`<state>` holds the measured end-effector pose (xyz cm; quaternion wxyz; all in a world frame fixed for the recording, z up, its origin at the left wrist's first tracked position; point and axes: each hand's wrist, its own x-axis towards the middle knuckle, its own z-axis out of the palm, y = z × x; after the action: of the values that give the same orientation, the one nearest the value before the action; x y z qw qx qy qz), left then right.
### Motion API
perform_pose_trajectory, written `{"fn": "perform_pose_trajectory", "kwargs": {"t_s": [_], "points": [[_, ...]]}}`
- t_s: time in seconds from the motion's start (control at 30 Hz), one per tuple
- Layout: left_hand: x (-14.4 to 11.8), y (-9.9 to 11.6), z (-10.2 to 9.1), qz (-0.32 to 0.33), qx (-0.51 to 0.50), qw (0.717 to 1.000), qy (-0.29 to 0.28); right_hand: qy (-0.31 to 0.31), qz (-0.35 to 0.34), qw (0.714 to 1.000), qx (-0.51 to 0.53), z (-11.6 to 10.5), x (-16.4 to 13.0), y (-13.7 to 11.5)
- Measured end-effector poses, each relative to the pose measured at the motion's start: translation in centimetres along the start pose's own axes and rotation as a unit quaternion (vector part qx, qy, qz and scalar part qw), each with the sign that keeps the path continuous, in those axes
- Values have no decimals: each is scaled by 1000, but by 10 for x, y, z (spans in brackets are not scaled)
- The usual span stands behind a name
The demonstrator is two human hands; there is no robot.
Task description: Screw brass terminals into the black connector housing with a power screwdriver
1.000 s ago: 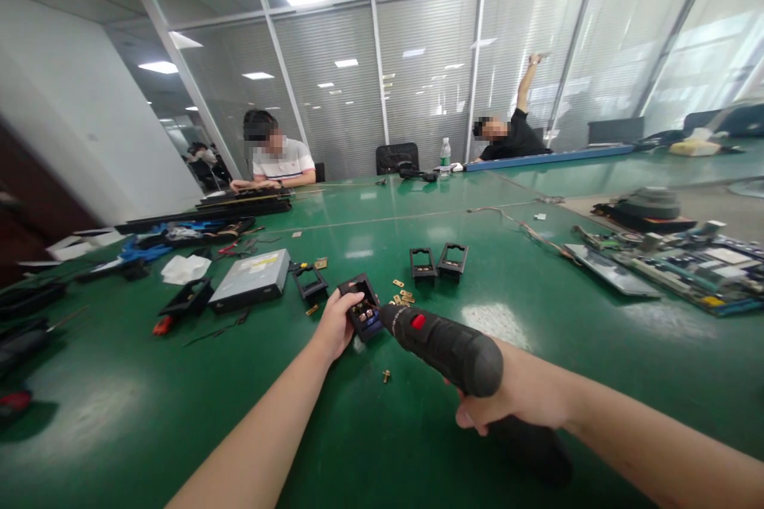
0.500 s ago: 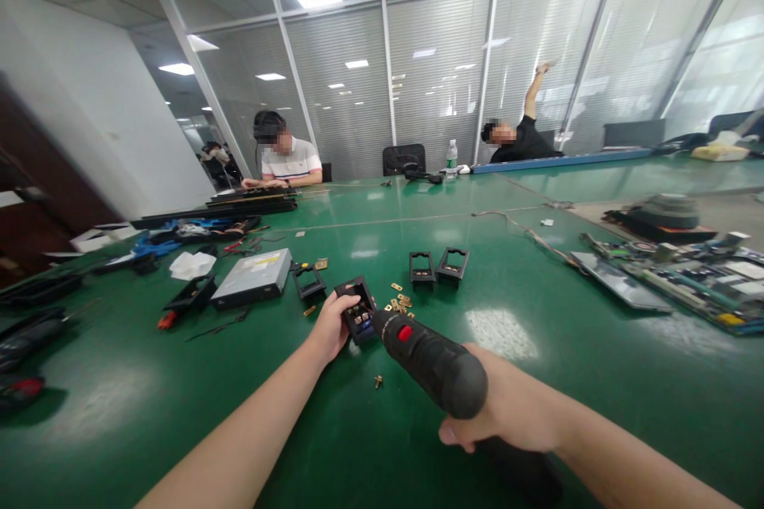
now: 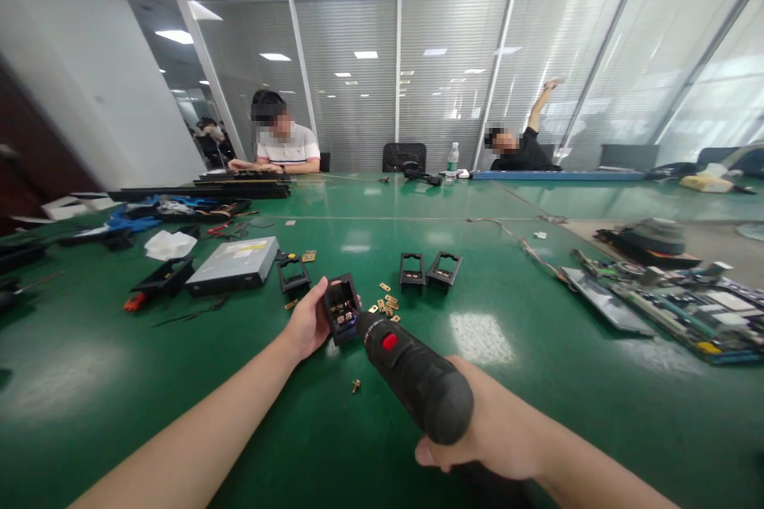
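Centre frame: your left hand point(image 3: 309, 324) gripped the box point(image 3: 341, 308); your right hand point(image 3: 493, 437), lower right, clutched the driver point(image 3: 414, 376), tip at the box.

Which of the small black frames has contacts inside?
The black frame gripped by the left hand, under the driver tip; the pair of frames beyond look hollow.

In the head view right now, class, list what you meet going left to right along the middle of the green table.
Red-tipped tool → grey disc drive → empty black frame → left hand holding a black housing → pair of black frames → circuit boards.
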<state>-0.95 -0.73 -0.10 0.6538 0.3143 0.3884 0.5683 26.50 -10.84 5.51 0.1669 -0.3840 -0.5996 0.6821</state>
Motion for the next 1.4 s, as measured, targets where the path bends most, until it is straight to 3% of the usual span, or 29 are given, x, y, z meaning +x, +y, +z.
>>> {"fn": "perform_pose_trajectory", "kwargs": {"t_s": [0.17, 0.37, 0.53, 0.67, 0.8, 0.93, 1.17, 1.27, 1.4], "points": [[1, 2, 1, -19, -3, 1000, 18, -5, -2, 1000, 21, -4, 2, 6], [-1, 5, 5, -22, -4, 998, 51, -59, -33, 996, 55, -16, 10, 22], [-1, 4, 5, -25, -14, 998, 61, -48, 3, 996, 72, -23, 10, 31], [1, 3, 1, -30, -30, 996, 74, -41, -4, 999, 32, -19, 4, 26], [3, 5, 0, -62, -25, 992, 105, 9, -53, 996, -67, -15, -1, 10], [6, 7, 2, -81, 20, 989, 124, -2, -89, 995, -33, -15, 0, 1], [11, 5, -3, -79, 18, 992, 99, -81, -13, 986, 147, -25, 6, 10], [14, 2, -6, -37, 16, 991, 128, -72, -12, 983, 167, -28, 9, 16], [15, 0, -6, -34, 15, 995, 92, -60, -39, 985, 157, -27, 8, 14]]}}
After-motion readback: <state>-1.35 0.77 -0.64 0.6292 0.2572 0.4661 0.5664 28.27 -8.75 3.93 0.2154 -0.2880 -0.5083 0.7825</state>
